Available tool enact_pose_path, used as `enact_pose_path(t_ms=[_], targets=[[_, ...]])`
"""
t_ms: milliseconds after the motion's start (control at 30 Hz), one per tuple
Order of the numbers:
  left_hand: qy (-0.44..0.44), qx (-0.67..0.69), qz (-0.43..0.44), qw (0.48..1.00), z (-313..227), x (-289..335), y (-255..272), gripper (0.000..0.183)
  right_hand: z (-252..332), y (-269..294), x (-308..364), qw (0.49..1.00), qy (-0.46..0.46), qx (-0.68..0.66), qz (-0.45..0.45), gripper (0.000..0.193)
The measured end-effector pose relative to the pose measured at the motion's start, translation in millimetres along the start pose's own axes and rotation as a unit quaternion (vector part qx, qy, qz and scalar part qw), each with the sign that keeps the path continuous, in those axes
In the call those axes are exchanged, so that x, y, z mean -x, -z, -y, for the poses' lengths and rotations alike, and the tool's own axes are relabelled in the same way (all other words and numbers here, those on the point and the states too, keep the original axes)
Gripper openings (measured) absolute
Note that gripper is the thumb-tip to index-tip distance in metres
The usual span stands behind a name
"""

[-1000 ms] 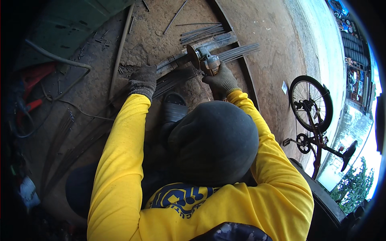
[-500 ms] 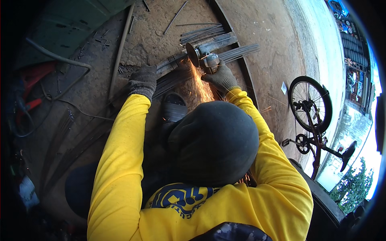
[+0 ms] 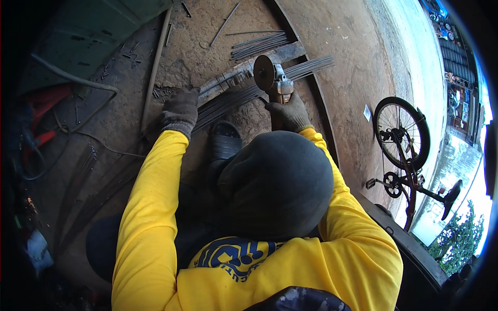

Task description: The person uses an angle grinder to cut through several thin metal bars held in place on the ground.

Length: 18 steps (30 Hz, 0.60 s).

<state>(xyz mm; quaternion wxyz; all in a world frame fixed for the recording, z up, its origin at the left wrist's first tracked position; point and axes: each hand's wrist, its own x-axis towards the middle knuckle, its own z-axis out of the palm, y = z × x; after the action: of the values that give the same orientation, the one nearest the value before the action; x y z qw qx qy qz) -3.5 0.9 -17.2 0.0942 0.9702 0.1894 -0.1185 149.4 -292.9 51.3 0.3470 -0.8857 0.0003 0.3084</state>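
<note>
My right hand (image 3: 291,113), in a grey knit glove, is closed around the body of an angle grinder (image 3: 284,85). The grinder's disc (image 3: 264,72) stands above the rods, facing me, with no sparks coming off it. My left hand (image 3: 180,110), gloved too, is closed at the left end of a bundle of thin metal rods (image 3: 233,99); its fingertips are partly hidden. Beside the rods lies a worn flat metal bar (image 3: 282,53), with a row of short rod pieces (image 3: 231,80) along it.
More rods (image 3: 259,45) lie beyond the bar. A curved metal edge (image 3: 317,101) runs along the right. One sandal (image 3: 226,140) is close to the rods. A bicycle (image 3: 402,150) stands at right; a cable (image 3: 78,78) and red tool (image 3: 46,103) lie left. A dark head covering (image 3: 277,181) blocks the middle.
The grinder has moved right and turned, its disc now off the rods. The spray of sparks has stopped. My left hand has shifted slightly left and nearer.
</note>
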Motion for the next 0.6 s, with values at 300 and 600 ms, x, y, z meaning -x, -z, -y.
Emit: enact_pose_path(t_ms=[300,600], targets=[[-0.059,-0.096,-0.023,0.993,69.1,57.4,-11.0,0.030,-22.3,3.2,30.5,0.998,-0.054,-0.034,-0.018,0.082],[0.028,0.032,0.044,0.998,-40.6,-35.2,30.0,0.039,-25.8,3.1,42.1,0.986,-0.079,-0.137,-0.048,0.071]])
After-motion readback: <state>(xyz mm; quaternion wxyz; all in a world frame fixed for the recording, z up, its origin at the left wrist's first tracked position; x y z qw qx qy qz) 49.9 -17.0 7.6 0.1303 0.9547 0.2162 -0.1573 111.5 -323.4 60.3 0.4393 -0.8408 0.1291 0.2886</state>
